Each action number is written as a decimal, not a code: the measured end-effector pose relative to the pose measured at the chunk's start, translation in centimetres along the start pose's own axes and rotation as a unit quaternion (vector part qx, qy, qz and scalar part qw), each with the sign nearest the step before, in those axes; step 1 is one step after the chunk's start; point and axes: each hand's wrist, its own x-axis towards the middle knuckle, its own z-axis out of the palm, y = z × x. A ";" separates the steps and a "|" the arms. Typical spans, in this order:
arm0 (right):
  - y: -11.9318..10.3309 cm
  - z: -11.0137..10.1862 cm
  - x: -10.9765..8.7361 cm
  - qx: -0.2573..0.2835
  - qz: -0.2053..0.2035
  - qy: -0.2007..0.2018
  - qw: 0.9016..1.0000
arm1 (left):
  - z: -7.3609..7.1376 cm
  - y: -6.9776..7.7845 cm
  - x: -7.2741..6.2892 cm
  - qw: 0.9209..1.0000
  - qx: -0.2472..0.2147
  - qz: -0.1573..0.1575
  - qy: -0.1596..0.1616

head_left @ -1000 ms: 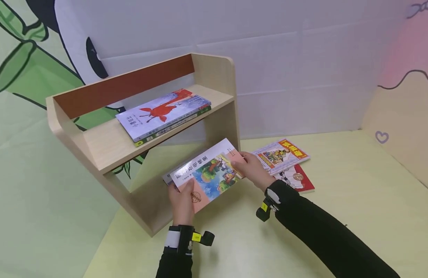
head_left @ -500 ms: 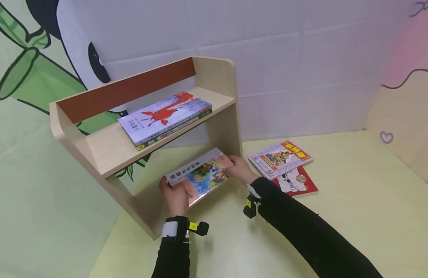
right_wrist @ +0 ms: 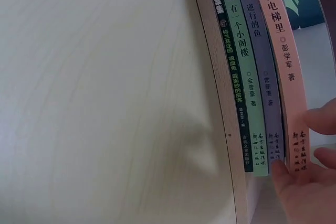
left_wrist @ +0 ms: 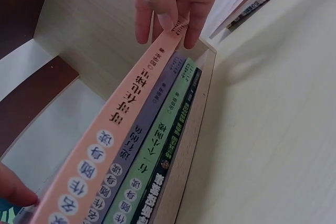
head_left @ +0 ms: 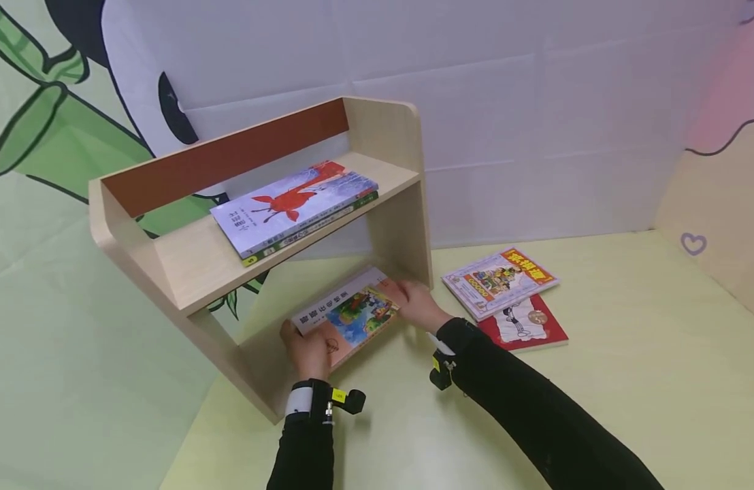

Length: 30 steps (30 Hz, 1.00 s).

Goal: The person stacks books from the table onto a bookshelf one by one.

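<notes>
A pink-and-white picture book (head_left: 352,314) lies over the lower shelf of the wooden bookshelf (head_left: 392,235). My left hand (head_left: 308,350) grips its left end, thumb on the cover. On its right end is my right hand (head_left: 418,306), which pinches the corner between thumb and fingers (right_wrist: 283,179). Under the pink book's spine (left_wrist: 126,98), a purple book (left_wrist: 134,142), a green book (left_wrist: 155,156) and a black book (left_wrist: 167,156) are stacked on the shelf board. The pink spine sits at the top of the stack, slightly tilted in the left wrist view.
On the upper shelf lies a short stack of books, topped by one with a red animal (head_left: 294,197). To the right, a purple-and-yellow book (head_left: 499,280) overlaps a red book (head_left: 527,325) on the pale tabletop (head_left: 646,327). A printed cloth backdrop (head_left: 487,122) stands behind.
Both hands have lowered the pink book from in front of the shelf onto the stack on the lower shelf. In the last half second it has barely moved.
</notes>
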 end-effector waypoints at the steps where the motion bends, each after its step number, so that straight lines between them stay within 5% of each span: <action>1: 0.3 0.0 0.1 0.000 -0.006 -0.002 1.000 | 0.0 0.0 0.0 1.000 -0.003 -0.002 -0.004; 7: 1.3 0.3 0.3 -0.014 -0.045 -0.016 0.999 | -0.4 -0.5 0.1 1.000 0.005 -0.013 -0.016; 14: -0.3 -0.6 -0.8 -0.039 -0.047 -0.035 0.998 | -0.8 -0.4 -0.3 0.995 0.094 -0.002 -0.023; 16: -0.1 -0.7 -0.8 -0.028 -0.043 -0.044 0.998 | -1.0 -0.4 -0.7 0.987 0.150 0.024 -0.046; 20: 0.1 -0.7 -0.7 -0.007 -0.016 -0.058 0.998 | -1.7 -1.3 -1.8 0.955 0.266 0.086 -0.104; 22: 0.2 -0.8 -0.6 -0.014 0.000 -0.053 0.998 | -1.8 -1.6 -2.3 0.944 0.288 0.104 -0.122; 30: 0.6 -0.7 -0.1 -0.034 0.021 -0.015 0.999 | -1.9 -1.9 -2.1 0.940 0.292 0.144 -0.101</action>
